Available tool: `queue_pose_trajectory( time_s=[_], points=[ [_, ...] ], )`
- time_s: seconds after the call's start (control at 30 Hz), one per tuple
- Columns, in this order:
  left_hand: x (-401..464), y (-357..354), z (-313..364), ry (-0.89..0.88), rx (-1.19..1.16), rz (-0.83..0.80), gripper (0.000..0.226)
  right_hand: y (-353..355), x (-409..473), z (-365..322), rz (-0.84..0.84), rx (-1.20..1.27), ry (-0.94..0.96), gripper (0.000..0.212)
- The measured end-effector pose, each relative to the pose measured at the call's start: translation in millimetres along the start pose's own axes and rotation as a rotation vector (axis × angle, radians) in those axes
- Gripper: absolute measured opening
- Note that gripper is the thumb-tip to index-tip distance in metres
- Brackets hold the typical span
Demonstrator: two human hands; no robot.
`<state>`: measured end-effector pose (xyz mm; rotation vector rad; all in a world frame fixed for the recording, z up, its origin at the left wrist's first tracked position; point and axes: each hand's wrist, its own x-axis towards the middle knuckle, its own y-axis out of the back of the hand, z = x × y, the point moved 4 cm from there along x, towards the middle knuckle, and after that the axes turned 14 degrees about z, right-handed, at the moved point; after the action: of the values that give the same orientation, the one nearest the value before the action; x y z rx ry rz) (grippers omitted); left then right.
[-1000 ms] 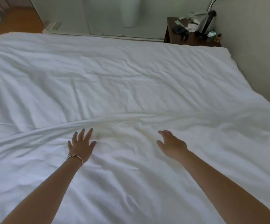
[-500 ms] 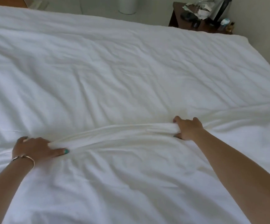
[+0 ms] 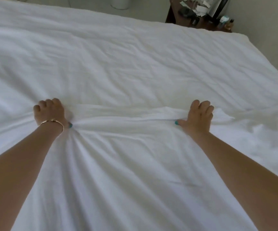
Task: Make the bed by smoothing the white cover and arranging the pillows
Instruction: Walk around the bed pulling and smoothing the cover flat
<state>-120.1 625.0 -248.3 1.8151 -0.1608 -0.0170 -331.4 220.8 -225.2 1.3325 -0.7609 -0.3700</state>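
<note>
The white cover (image 3: pixel 135 67) spreads over the whole bed, wrinkled, with a raised fold running across between my hands. My left hand (image 3: pixel 49 112), a gold bangle on its wrist, grips a bunch of the cover at the fold's left end; creases fan out from it toward me. My right hand (image 3: pixel 199 115) grips the same fold at its right end, fingers curled over the cloth and thumb under the ridge. No pillow is in view.
A dark wooden nightstand (image 3: pixel 173 19) stands beyond the bed's far right corner, cluttered with papers (image 3: pixel 196 5), a black lamp base and small bottles. A white bin (image 3: pixel 120 3) stands on the floor beyond the bed. A wall runs along the right.
Both hands went from hovering open over the cover to gripping the fold. Since half a second ago they hold it further up the bed, and the cloth is pulled tighter.
</note>
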Motion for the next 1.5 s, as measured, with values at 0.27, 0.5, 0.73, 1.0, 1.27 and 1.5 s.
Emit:
queue_pose_trajectory(
  time_s=[0.27, 0.5, 0.73, 1.0, 1.27, 1.5],
  points=[
    [-165, 10, 175, -0.427, -0.482, -0.151, 0.076, -50, -52, 11, -0.081, 0.107, -0.712, 0.133],
    [-129, -16, 195, -0.321, -0.321, -0.147, 0.085, -26, 0, 28, 0.216, 0.265, 0.058, 0.108],
    [-21, 11, 229, 0.275, -0.35, -0.203, 0.086, 36, 32, 108, 0.479, 0.929, 0.301, 0.035],
    [-188, 104, 439, -0.211, -0.552, -0.008, 0.072, -101, 43, 209, -0.391, 0.189, 0.215, 0.089],
    [-155, 59, 481, -0.145, -0.274, -0.142, 0.085, -128, 83, 209, -0.681, 0.331, 0.265, 0.092],
    [-150, 137, 520, -0.196, 0.066, -0.176, 0.066, -39, 180, 342, -0.515, 0.231, 0.194, 0.055]
  ],
)
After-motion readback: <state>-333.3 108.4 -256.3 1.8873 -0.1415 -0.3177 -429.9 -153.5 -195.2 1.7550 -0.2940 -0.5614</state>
